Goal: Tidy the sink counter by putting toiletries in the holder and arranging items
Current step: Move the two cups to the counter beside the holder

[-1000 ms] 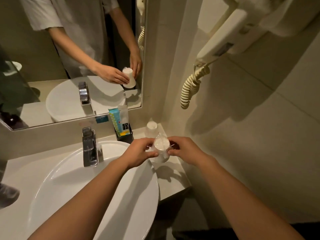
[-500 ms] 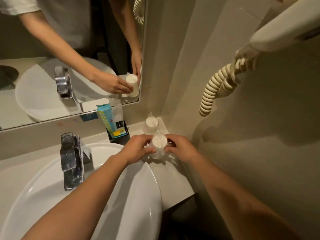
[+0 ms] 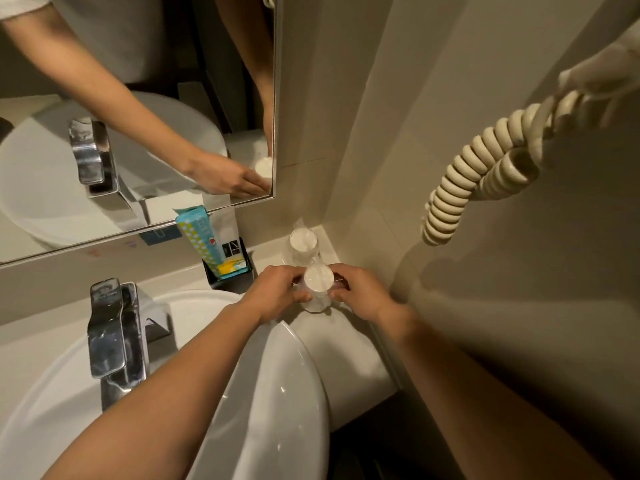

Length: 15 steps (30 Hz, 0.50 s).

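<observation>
A clear wrapped cup [image 3: 317, 284] with a white top stands on the counter [image 3: 349, 348] right of the basin. My left hand [image 3: 277, 294] grips its left side and my right hand [image 3: 356, 291] grips its right side. A second wrapped cup [image 3: 303, 242] stands just behind it in the wall corner. Left of the cups, a black holder [image 3: 239, 277] contains a blue-and-yellow packet [image 3: 204, 242] and a white sachet [image 3: 228, 233].
A white basin [image 3: 277, 393] with a chrome tap [image 3: 112, 337] fills the lower left. The mirror [image 3: 138, 116] hangs above the counter. A coiled cream hairdryer cord [image 3: 478, 171] dangles from the right wall. The counter ends just right of my hands.
Both hands have carried the cup back and down toward the corner; it now stands on the counter close in front of the second cup. The camera has tilted downward.
</observation>
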Motion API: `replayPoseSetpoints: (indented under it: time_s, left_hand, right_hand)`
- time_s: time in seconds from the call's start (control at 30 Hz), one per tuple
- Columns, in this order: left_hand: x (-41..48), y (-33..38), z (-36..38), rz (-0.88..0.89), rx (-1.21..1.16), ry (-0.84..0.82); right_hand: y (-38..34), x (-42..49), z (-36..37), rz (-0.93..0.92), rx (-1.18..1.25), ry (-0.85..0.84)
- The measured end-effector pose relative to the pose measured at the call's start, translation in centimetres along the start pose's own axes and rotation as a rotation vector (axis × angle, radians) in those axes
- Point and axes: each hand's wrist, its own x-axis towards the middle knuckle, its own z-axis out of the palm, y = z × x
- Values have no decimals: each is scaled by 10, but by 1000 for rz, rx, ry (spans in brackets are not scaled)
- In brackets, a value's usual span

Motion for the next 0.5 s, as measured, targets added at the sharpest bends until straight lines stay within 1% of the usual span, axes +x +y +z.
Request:
replayPoseSetpoints:
  time_s: [0.23, 0.5]
  left_hand:
    - [8, -2, 3, -36, 72, -18]
    - [13, -4, 2, -50, 51, -2]
  right_hand:
    - [1, 8, 3, 11, -19, -14]
    - [1, 13, 3, 29, -31, -9]
